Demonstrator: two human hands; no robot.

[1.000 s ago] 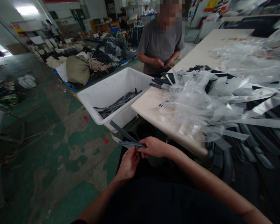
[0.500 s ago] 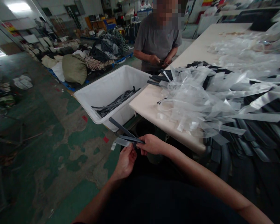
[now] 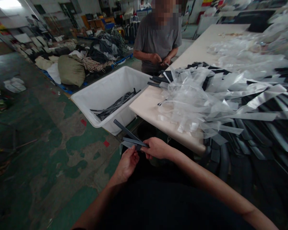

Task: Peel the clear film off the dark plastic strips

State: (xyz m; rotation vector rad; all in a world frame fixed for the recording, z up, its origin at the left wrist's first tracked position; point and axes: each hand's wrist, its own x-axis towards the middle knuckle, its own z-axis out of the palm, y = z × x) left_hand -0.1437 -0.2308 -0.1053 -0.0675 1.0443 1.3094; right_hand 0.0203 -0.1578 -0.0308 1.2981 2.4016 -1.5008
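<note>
My right hand (image 3: pixel 156 148) is closed around dark grey flat strips (image 3: pixel 126 130), whose free ends point up and left toward the white tub. Thumb and fingers of my left hand (image 3: pixel 128 161) pinch a translucent plastic strip (image 3: pixel 124 144) beside the dark ones, just left of my right hand. The translucent strip's outer end bends downward. Both hands are close together in front of my body, below the table corner. Where the strips meet between my fingers is partly hidden.
A white tub (image 3: pixel 103 92) holding dark strips (image 3: pixel 117 103) stands beyond my hands. On the right, a table (image 3: pixel 144 105) bears heaped translucent strips (image 3: pixel 182 108) and dark strips (image 3: pixel 256 137). A co-worker (image 3: pixel 158 38) stands behind the tub. Sacks (image 3: pixel 70 71) and piled material lie farther back.
The translucent strip's outer end, stretched out to the left before, now bends down closer to my left hand. My right hand keeps its hold. The view has turned slightly right.
</note>
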